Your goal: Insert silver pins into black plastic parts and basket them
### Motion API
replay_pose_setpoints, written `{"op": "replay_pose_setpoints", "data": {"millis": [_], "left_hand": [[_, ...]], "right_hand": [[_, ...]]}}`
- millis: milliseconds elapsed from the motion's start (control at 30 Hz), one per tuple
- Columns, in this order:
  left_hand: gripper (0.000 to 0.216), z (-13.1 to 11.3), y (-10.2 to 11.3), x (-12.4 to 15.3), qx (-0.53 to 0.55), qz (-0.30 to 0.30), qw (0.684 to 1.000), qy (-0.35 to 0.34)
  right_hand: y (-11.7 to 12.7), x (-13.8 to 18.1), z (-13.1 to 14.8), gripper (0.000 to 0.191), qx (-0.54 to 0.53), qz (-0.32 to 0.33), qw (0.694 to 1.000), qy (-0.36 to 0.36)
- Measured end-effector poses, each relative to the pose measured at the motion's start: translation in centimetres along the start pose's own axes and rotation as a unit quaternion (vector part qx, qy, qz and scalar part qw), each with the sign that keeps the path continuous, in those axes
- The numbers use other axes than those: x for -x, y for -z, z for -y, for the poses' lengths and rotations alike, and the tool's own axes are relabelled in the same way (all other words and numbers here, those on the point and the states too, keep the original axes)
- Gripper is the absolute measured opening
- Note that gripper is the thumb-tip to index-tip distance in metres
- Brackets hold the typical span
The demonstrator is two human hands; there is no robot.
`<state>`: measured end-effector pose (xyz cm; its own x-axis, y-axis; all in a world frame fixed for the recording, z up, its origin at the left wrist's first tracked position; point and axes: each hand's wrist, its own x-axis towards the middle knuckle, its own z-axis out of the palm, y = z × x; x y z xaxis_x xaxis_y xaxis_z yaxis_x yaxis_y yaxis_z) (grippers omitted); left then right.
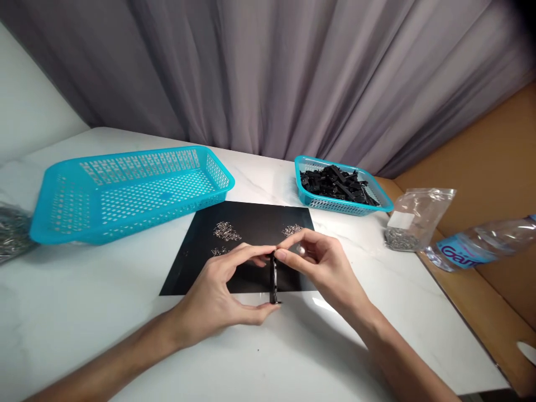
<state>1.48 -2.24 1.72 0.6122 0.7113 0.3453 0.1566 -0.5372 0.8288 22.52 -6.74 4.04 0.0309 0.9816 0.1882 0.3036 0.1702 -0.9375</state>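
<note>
A narrow black plastic piece (273, 279) is held upright over the near edge of a black mat (251, 215). My left hand (224, 287) grips it between the thumb at its lower end and the fingers at its top. At that top end, the thumb and index finger of my right hand (322, 262) are pinched together; whether a small part sits between them is hidden. Small metal parts lie on the mat in a larger pile (226, 230), a smaller pile (218, 252) and another pile (292, 229) partly behind my right hand.
A large blue basket (163, 210) stands at the left. A smaller blue basket (310, 200) at the back right holds many black plastic pieces (339, 183). To the right are a clear bag of metal parts (402, 240) and a plastic bottle (481, 243); another bag (14, 234) lies far left.
</note>
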Motion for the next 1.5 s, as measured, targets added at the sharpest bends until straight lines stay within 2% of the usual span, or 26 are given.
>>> {"op": "replay_pose_setpoints", "data": {"millis": [167,233,367,667,1000,1100,1233,1300,1400,1500], "left_hand": [[0.073,0.2,0.5,-0.1,0.038,-0.002,0.999,0.039],[0.072,0.3,0.7,-0.2,0.051,0.003,0.998,0.040],[0.072,0.3,0.9,-0.2,0.048,0.017,0.998,0.038],[0.072,0.3,0.6,-0.4,0.051,0.004,0.999,-0.004],[0.066,0.2,0.2,0.0,-0.025,-0.013,0.998,-0.056],[0.067,0.5,0.4,-0.1,-0.035,-0.006,0.998,-0.043],[0.068,1.2,1.1,-0.4,-0.038,0.017,0.999,0.019],[0.067,1.6,1.7,-0.3,-0.067,-0.003,0.997,0.046],[0.062,2.3,2.7,-0.7,-0.145,-0.058,0.986,0.059],[0.059,2.7,3.5,-3.1,-0.195,-0.067,0.977,0.053]], "right_hand": [[1.9,0.6,0.2,0.031,0.157,0.040,0.979,0.123],[2.4,0.7,0.1,0.032,0.174,0.063,0.970,0.160],[2.6,0.5,-0.3,0.034,0.192,0.072,0.960,0.189],[1.8,0.4,-0.1,0.034,0.252,0.053,0.942,0.217],[0.7,1.1,-0.5,0.034,0.306,0.065,0.924,0.221],[0.7,1.0,-0.3,0.034,0.304,0.064,0.927,0.212],[1.4,0.9,-0.7,0.025,0.229,0.050,0.963,0.134],[1.4,0.9,-1.8,0.023,0.210,0.034,0.970,0.119],[0.4,0.7,-4.1,0.026,0.251,0.023,0.955,0.154],[-1.0,0.1,-5.7,0.029,0.302,-0.005,0.936,0.179]]}}
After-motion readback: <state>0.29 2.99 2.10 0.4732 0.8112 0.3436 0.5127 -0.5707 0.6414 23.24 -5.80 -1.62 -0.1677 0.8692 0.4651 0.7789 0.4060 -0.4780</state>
